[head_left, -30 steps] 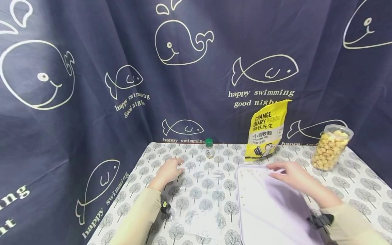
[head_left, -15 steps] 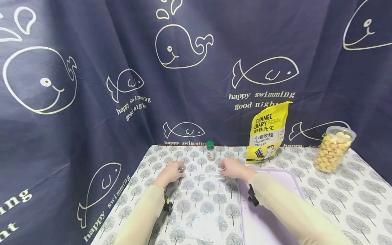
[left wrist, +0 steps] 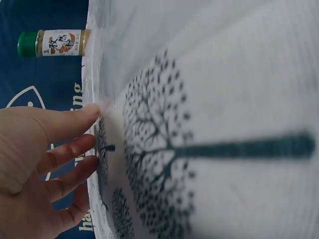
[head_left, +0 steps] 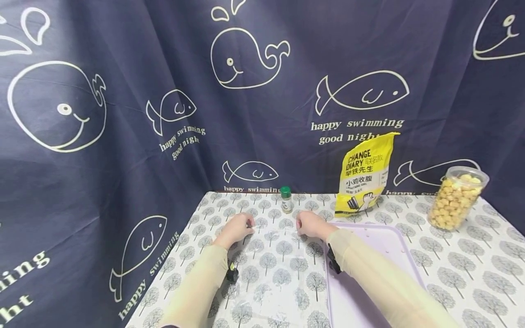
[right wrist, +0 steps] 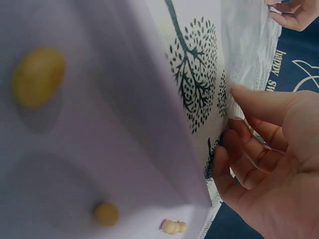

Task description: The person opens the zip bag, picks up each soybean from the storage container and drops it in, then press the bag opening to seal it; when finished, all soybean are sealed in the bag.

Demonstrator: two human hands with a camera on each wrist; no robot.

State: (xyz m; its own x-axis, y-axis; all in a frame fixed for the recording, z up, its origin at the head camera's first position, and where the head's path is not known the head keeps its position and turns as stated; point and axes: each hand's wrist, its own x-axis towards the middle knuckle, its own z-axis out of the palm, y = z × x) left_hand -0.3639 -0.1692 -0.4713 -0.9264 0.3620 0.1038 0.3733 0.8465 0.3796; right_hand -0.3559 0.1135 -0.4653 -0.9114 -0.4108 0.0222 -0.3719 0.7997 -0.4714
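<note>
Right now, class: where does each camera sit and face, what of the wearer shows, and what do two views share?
Head: on the head, facing forward and down at the table; left hand, right hand, sleeves show.
Left wrist: worn there, facing clear plastic; left hand shows.
Right wrist: worn there, facing tray; right hand, part of left hand show.
Head and left wrist share the bottle.

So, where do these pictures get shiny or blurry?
Head view: pale glare on the clear plastic; left wrist: the nearest printed tree trunk is soft; right wrist: the largest-looking yellow piece is out of focus, shadowing the purple tray.
</note>
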